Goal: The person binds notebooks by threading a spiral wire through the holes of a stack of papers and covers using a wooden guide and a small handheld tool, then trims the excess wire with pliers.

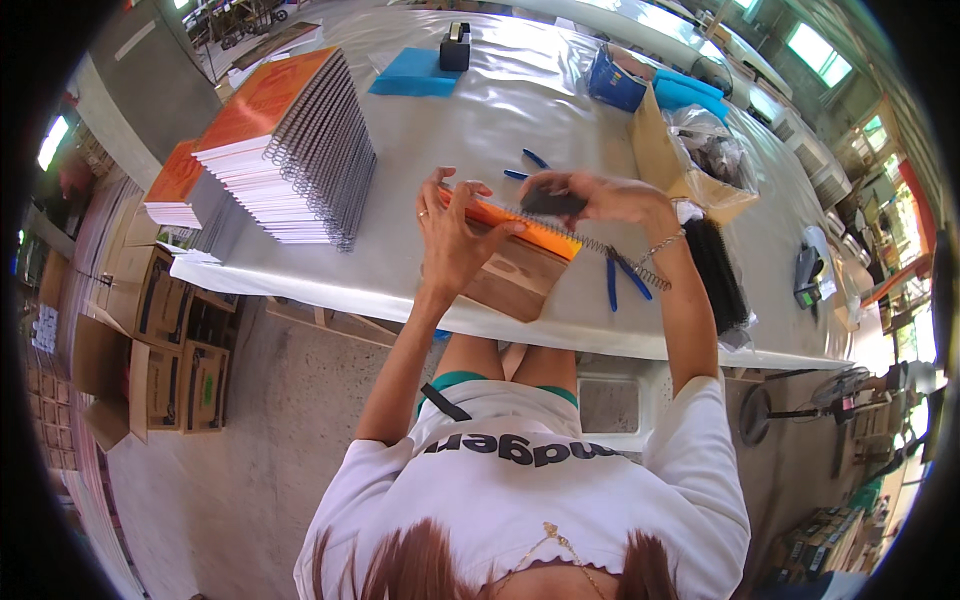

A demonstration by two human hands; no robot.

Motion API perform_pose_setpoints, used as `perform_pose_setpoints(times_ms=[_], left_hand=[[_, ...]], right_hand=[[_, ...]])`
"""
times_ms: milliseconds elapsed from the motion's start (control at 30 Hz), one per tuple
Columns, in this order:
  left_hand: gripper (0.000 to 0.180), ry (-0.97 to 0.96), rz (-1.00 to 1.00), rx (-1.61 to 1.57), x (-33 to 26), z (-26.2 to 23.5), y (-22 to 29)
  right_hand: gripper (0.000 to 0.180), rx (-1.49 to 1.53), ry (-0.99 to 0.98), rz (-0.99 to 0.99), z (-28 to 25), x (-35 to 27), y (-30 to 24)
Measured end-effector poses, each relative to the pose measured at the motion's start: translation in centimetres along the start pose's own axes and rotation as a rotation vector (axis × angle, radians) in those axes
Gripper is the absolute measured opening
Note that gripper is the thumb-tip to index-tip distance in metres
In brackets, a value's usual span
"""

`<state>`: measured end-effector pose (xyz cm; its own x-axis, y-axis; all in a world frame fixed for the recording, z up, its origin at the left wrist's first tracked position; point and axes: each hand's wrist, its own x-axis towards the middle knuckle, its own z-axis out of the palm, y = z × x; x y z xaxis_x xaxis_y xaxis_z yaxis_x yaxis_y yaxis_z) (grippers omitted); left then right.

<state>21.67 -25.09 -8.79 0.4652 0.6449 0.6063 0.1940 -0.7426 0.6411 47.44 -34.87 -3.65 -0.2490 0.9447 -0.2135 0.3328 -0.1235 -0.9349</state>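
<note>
My left hand (453, 232) grips an orange-covered book (550, 238), its thumb on the near side and its fingers over the top edge. The book is tilted above a wooden block (515, 280) at the table's front edge. A dark spiral wire coil (605, 252) runs along the book's edge and sticks out past its right end, beneath my right wrist. My right hand (605, 198) is closed around a small black object (553, 202) beside the coil; blur hides its kind. Blue-handled pliers (628, 280) lie to the right of the book.
Tall stacks of spiral-bound orange books (290, 140) stand at the left. Another blue-handled tool (535, 160) lies beyond my hands. A cardboard box (680, 165) with plastic bags and a bundle of black coils (712, 270) are at right. A tape dispenser (455, 47) stands at the back.
</note>
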Motion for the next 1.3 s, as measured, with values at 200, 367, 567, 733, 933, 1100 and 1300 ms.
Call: perform_pose_setpoints(times_ms=[200,367,567,733,933,1100,1300], left_hand=[[0.071,0.013,0.011,-0.042,0.2,-0.3,-0.3],[0.079,0.031,0.002,-0.150,0.3,-0.5,-0.7],[0.078,0.036,0.040,-0.147,0.3,-0.4,-1.8],[0.075,-0.002,-0.111,-0.512,0.6,-0.8,-2.6],[0.070,-0.060,-0.232,-0.742,0.7,-1.0,-2.5],[0.065,-0.093,-0.257,-0.786,0.9,-1.4,-3.2],[0.058,-0.134,-0.270,-0.761,0.9,-1.7,-3.4]], right_hand=[[0.089,-0.935,0.254,0.639,-0.6,1.0,0.0],[0.077,0.305,0.074,0.096,-0.1,1.2,0.0],[0.073,-1.051,0.049,0.762,0.4,2.7,0.5],[0.083,-0.025,0.134,0.167,-0.3,2.6,0.2],[0.097,-0.905,0.141,0.517,-0.4,4.2,-1.8],[0.090,-0.305,0.040,0.251,-0.2,4.9,-2.8],[0.092,-0.941,0.096,0.438,0.5,5.6,-2.1]])
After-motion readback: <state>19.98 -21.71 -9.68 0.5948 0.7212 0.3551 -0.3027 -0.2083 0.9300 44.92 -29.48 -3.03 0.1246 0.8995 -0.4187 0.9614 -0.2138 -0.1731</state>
